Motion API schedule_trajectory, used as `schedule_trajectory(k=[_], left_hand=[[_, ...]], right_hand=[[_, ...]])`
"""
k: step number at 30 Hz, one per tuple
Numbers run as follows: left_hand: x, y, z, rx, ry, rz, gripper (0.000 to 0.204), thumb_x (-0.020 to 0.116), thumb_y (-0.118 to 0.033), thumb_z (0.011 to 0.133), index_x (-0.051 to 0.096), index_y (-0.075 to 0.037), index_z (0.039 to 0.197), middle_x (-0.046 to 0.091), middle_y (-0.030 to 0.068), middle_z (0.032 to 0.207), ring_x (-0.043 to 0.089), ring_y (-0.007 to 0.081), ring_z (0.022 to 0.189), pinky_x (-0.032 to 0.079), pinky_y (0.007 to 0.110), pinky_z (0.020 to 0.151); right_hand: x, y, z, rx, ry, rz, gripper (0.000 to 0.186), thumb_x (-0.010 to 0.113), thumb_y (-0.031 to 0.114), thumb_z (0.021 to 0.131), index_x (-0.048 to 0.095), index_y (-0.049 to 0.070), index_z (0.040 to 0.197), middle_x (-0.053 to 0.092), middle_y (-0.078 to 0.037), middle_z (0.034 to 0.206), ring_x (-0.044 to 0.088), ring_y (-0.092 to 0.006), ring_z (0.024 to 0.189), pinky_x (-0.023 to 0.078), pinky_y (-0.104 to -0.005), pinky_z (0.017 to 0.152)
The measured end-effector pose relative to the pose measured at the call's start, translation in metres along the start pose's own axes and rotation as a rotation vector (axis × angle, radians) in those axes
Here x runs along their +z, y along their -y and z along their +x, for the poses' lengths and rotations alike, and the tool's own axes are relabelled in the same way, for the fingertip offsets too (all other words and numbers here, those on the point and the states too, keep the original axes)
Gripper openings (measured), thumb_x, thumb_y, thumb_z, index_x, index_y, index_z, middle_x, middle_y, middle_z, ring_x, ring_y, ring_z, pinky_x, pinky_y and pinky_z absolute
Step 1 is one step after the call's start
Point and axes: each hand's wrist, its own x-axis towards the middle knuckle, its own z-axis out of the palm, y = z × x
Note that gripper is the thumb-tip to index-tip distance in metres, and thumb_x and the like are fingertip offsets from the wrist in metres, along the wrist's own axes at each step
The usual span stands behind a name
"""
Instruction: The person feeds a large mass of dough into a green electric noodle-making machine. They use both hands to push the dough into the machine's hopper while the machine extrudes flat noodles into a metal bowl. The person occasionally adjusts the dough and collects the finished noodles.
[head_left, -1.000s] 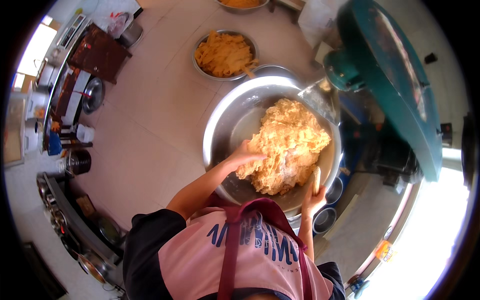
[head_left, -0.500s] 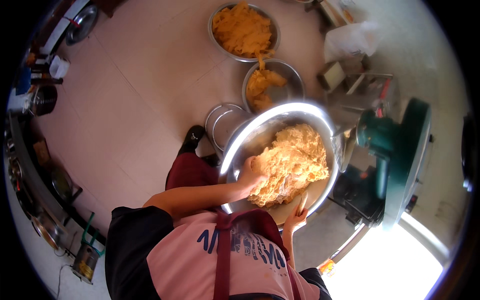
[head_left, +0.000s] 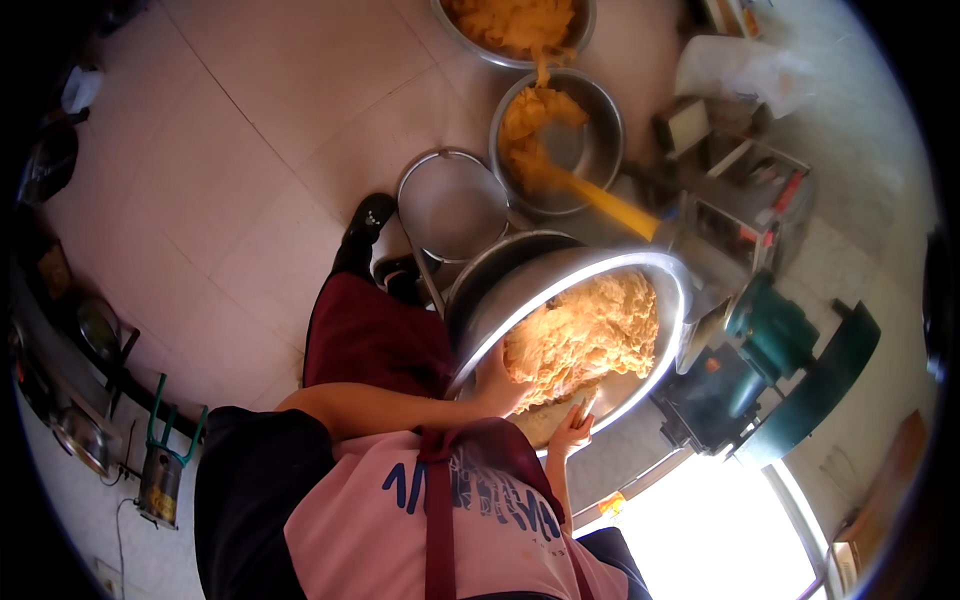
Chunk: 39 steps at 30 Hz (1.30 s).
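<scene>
A shaggy mass of orange-yellow dough [head_left: 590, 325] fills much of a large, shiny metal basin [head_left: 668, 385], which is tilted in front of my body. My left hand [head_left: 497, 380] reaches over the near left rim and curls against the dough's edge; its fingertips are partly hidden there. At the near right side of the basin, my right hand [head_left: 569, 432] closes round a slim pale scraper-like tool [head_left: 583, 407]. The tool points up into the basin, next to the dough. What exactly it is cannot be made out.
Beyond stand a metal bowl [head_left: 612, 120] with orange dough sheets [head_left: 530, 120] and a fuller bowl [head_left: 588, 45]. A yellow strip [head_left: 615, 207] runs toward a machine with a green motor [head_left: 775, 320] at right. A round metal-framed stool [head_left: 455, 205] stands by my foot.
The basin tips further toward me, showing a dark round shape behind its far side. A yellow strip now spans from the nearer bowl to the machine. My view has shifted.
</scene>
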Motion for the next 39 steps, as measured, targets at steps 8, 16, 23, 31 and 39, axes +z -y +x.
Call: schedule_trajectory(k=[8, 16, 23, 31, 39], left_hand=[[-0.007, -0.016, -0.008, -0.023, 0.002, 0.095, 0.101, 0.079, -0.003, 0.066, 0.02, 0.001, 0.148, 0.041, 0.0208, 0.138, 0.044, 0.0301, 0.128, 0.036, 0.036, 0.108], [-0.008, -0.023, -0.011, -0.056, 0.029, 0.107, 0.101, 0.079, -0.004, 0.066, 0.02, 0.001, 0.148, 0.039, 0.0224, 0.14, 0.042, 0.032, 0.13, 0.036, 0.037, 0.109], [-0.011, -0.025, -0.01, -0.05, 0.037, 0.105, 0.1, 0.078, -0.003, 0.065, 0.021, 0.001, 0.148, 0.041, 0.0228, 0.139, 0.044, 0.0332, 0.129, 0.037, 0.038, 0.108], [-0.012, -0.029, -0.01, -0.038, 0.036, 0.114, 0.099, 0.077, -0.002, 0.065, 0.022, 0.0, 0.147, 0.043, 0.0228, 0.137, 0.046, 0.0337, 0.127, 0.038, 0.038, 0.107], [-0.009, -0.02, -0.009, -0.014, 0.022, 0.122, 0.099, 0.077, -0.002, 0.065, 0.022, 0.0, 0.148, 0.044, 0.0223, 0.137, 0.046, 0.0322, 0.127, 0.038, 0.038, 0.107]], right_hand=[[0.001, 0.008, 0.001, -0.039, -0.005, -0.001, 0.039, 0.068, 0.031, 0.088, 0.056, -0.005, 0.079, 0.052, -0.018, 0.054, 0.051, -0.0354, 0.046, 0.039, -0.0433, 0.046], [0.0, 0.009, 0.004, -0.065, -0.008, 0.01, 0.039, 0.069, 0.031, 0.088, 0.056, -0.004, 0.079, 0.051, -0.017, 0.053, 0.051, -0.0344, 0.044, 0.038, -0.0425, 0.045], [-0.001, 0.014, 0.004, -0.062, 0.003, 0.035, 0.035, 0.068, 0.028, 0.088, 0.05, 0.002, 0.074, 0.051, -0.015, 0.052, 0.05, -0.0334, 0.043, 0.039, -0.0417, 0.044], [-0.005, 0.022, 0.004, -0.064, 0.004, 0.046, 0.038, 0.067, 0.031, 0.089, 0.05, 0.001, 0.073, 0.052, -0.018, 0.055, 0.053, -0.0372, 0.047, 0.04, -0.0448, 0.046], [-0.002, 0.015, 0.004, -0.083, -0.001, 0.039, 0.037, 0.067, 0.03, 0.09, 0.049, 0.002, 0.072, 0.052, -0.016, 0.053, 0.054, -0.0359, 0.045, 0.04, -0.0428, 0.044]])
